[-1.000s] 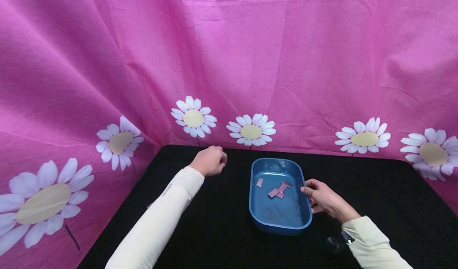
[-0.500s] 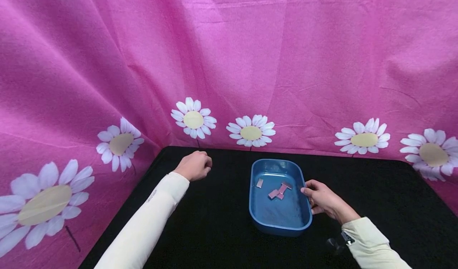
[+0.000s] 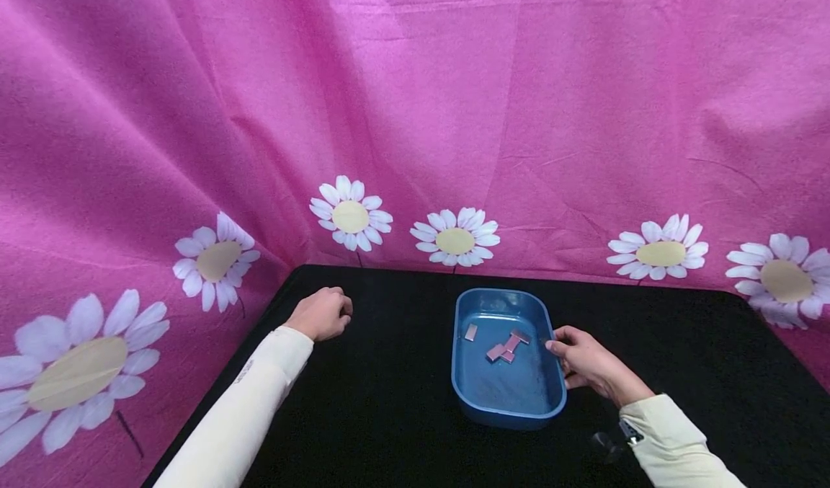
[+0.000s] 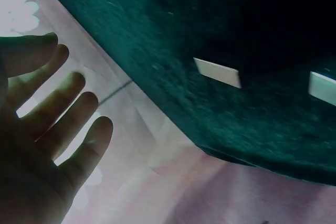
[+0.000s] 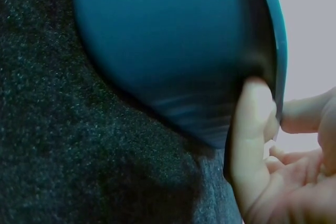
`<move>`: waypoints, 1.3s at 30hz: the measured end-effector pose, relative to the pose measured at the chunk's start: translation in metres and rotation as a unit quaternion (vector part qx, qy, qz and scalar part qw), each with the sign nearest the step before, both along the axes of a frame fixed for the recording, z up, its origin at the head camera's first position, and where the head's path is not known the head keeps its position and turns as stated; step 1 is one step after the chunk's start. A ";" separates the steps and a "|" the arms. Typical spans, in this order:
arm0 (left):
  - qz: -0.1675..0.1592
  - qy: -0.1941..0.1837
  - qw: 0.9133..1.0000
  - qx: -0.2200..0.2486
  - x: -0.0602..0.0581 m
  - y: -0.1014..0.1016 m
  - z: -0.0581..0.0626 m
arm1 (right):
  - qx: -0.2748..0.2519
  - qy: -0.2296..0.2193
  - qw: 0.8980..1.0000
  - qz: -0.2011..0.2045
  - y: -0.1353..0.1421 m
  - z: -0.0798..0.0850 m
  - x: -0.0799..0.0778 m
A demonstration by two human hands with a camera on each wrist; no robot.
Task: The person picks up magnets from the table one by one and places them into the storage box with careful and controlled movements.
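Note:
My right hand (image 3: 595, 362) pinches the right wall of a blue rectangular tub (image 3: 509, 396), thumb on the rim and other fingers against the outside. From the right wrist view, the fingers press the tub's outer side (image 5: 163, 40). Inside the tub lie several small flat pinkish rectangular pieces (image 3: 496, 352), most in a cluster, plus a single one (image 3: 471, 332) nearer the left wall. Left of the tub, my left hand (image 3: 322, 313) hovers over the black cloth, holding nothing; its fingers spread loosely in the left wrist view. Two similar flat pieces (image 4: 218, 72) appear on the cloth there.
Black cloth (image 3: 382, 416) covers the table. Pink fabric with white daisies (image 3: 454, 113) hangs behind and along the left side. A small clear object (image 3: 606, 443) lies near the right sleeve.
My left hand has moved left and slightly nearer, away from the tub. The right hand, the tub and the pieces inside stay where they were.

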State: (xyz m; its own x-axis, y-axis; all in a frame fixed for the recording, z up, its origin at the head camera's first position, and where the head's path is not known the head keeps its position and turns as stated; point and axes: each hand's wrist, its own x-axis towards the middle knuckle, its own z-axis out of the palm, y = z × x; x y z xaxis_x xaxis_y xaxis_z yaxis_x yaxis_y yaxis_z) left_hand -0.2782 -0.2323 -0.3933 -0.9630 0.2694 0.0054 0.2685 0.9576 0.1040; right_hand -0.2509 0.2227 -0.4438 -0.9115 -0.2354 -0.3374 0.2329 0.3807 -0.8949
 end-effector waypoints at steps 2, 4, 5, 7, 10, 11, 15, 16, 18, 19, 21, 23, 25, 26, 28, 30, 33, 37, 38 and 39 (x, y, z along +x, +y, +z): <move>0.011 -0.005 1.000 0.003 0.001 -0.005 -0.001 | 0.000 0.001 1.000 0.001 0.001 0.001 0.000; 0.020 -0.007 1.000 0.002 0.002 -0.011 -0.003 | 0.003 0.001 1.000 0.001 0.001 0.001 0.001; 0.024 -0.009 1.000 0.000 0.002 -0.014 -0.004 | 0.003 0.001 1.000 0.002 0.001 0.001 0.001; 0.033 -0.014 0.999 -0.001 0.003 -0.020 -0.007 | 0.003 0.002 1.000 0.004 0.001 0.001 0.000; 0.038 -0.015 0.999 -0.005 0.004 -0.028 -0.010 | 0.002 0.003 1.000 0.005 0.001 0.001 0.001; 0.040 -0.015 0.999 -0.005 0.004 -0.031 -0.012 | 0.001 0.004 1.000 0.007 0.001 0.001 0.000; 0.042 -0.020 0.999 -0.007 0.006 -0.041 -0.015 | 0.000 0.003 1.000 0.009 0.001 0.003 0.000; 0.042 -0.022 0.999 -0.008 0.006 -0.044 -0.015 | 0.000 0.003 1.000 0.009 0.001 0.003 0.000; 0.043 -0.026 0.999 -0.011 0.007 -0.048 -0.017 | -0.002 0.001 1.000 0.008 0.001 0.004 0.000; 0.046 -0.029 0.998 -0.012 0.008 -0.051 -0.018 | -0.003 0.001 1.000 0.009 0.002 0.004 0.000; 0.054 -0.037 0.998 -0.010 0.009 -0.055 -0.021 | -0.005 0.001 1.000 0.010 0.002 0.003 0.000; 0.060 -0.042 0.997 -0.009 0.010 -0.060 -0.024 | -0.009 -0.001 1.000 0.011 0.001 0.001 0.001; 0.069 -0.048 0.996 -0.001 0.011 -0.064 -0.028 | -0.014 -0.004 1.000 0.011 0.001 0.000 0.001; 0.073 -0.051 0.996 0.003 0.011 -0.065 -0.029 | -0.016 -0.006 1.000 0.012 0.001 0.000 0.002; 0.078 -0.053 0.996 0.009 0.010 -0.068 -0.034 | -0.022 -0.010 1.000 0.014 0.002 -0.001 0.002; 0.087 -0.056 0.994 0.016 0.009 -0.068 -0.039 | -0.027 -0.014 0.999 0.015 0.004 -0.002 0.002; 0.101 -0.069 0.992 0.023 0.008 -0.068 -0.045 | -0.033 -0.015 0.999 0.018 0.005 -0.002 0.002; 0.117 -0.076 0.990 0.030 0.009 -0.067 -0.046 | -0.037 -0.008 0.999 0.019 0.005 -0.002 0.001; 0.116 -0.073 0.990 0.031 0.009 -0.066 -0.046 | -0.038 -0.003 0.999 0.021 0.004 -0.002 0.001; 0.118 -0.071 0.990 0.033 0.009 -0.066 -0.046 | -0.039 0.000 0.999 0.022 0.004 -0.002 0.001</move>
State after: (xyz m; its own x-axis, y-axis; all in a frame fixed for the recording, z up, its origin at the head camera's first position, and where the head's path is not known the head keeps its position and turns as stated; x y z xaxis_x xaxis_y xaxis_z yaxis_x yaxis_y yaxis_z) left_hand -0.2693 -0.2986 -0.4394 -0.9914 0.0403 -0.1244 0.0162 0.9819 0.1887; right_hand -0.2497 0.2266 -0.4460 -0.8997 -0.3001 -0.3171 0.2182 0.3201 -0.9219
